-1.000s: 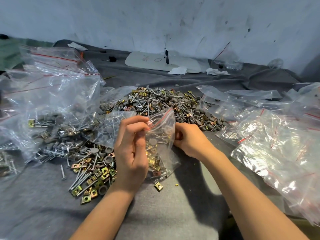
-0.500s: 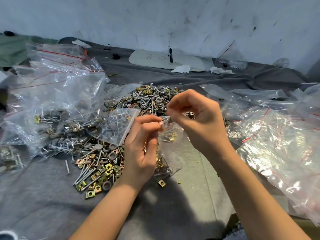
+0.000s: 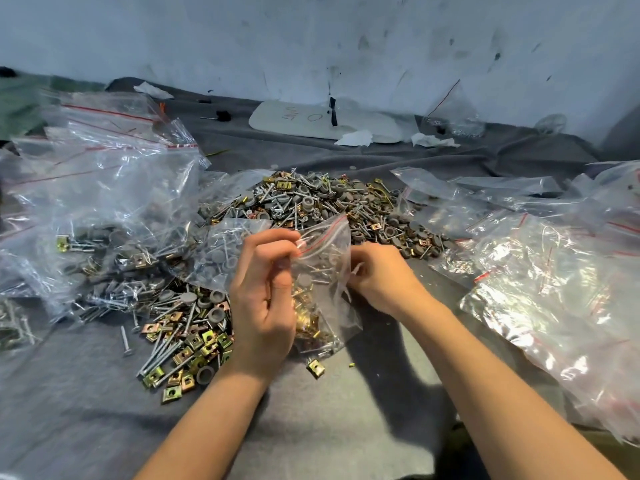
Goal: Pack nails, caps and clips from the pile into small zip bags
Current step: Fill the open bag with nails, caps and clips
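Note:
A small clear zip bag (image 3: pixel 323 271) with a red strip at its mouth stands between my hands, holding gold clips, nails and grey caps. My left hand (image 3: pixel 265 299) pinches the bag's top left edge. My right hand (image 3: pixel 379 275) grips the bag's right side with curled fingers. Behind them spreads the main pile (image 3: pixel 311 202) of nails, grey caps and gold clips. A second heap of clips and nails (image 3: pixel 180 337) lies left of my left hand. One loose gold clip (image 3: pixel 316 368) sits below the bag.
A heap of filled zip bags (image 3: pixel 100 209) fills the left side, and more clear bags (image 3: pixel 554 278) cover the right. A white board (image 3: pixel 311 121) and paper scraps lie near the back wall. Grey cloth (image 3: pixel 329 420) covers the table.
My right hand, raised above the bag's mouth half a second ago, has dropped to the bag's right side. The bag stands taller and its mouth is spread. My left hand kept its hold.

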Demonstrator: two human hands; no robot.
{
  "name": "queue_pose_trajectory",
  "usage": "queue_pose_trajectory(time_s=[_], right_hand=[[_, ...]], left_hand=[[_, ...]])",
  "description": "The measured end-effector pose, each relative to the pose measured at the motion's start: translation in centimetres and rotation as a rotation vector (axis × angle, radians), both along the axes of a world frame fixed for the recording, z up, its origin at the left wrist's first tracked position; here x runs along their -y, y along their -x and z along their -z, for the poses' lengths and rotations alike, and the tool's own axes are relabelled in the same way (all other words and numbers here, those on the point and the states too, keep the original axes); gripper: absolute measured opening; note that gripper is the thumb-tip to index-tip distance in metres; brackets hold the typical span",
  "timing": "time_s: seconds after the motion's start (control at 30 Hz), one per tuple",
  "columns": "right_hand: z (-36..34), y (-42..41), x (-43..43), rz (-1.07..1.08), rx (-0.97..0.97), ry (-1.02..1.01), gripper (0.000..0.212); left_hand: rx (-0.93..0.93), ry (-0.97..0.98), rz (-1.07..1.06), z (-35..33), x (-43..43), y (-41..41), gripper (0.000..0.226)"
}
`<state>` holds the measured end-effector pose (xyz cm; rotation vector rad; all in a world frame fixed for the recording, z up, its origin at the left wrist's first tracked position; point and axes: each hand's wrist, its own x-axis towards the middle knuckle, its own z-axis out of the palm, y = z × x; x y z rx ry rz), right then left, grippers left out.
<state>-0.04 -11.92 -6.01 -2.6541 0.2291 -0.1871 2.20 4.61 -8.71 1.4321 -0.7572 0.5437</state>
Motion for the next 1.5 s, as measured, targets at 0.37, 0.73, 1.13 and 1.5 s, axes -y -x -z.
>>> queue_pose_trajectory(time_s=[0.37, 0.73, 1.13, 1.5], right_hand=[[0.4, -0.7, -0.5, -0.118, -0.04, 0.154, 0.015], [-1.4, -0.6, -0.8, 0.121, 0.36, -0.194, 0.01], [-4.7, 1.7, -1.3, -0.019, 0.621, -0.308, 0.018], [0.8, -0.3, 2.8, 0.243, 0.225, -0.157, 0.012]], left_hand=[[0.004, 0.014, 0.0, 0.0, -0.1, -0.1, 0.026], [-0.017, -0.013, -0.011, -0.1, -0.1, -0.1, 0.021], [-0.02, -0.026, 0.006, 0.0, 0.1, 0.0, 0.022], [-0.061, 0.048, -0.022, -0.2, 0.0, -0.1, 0.02]])
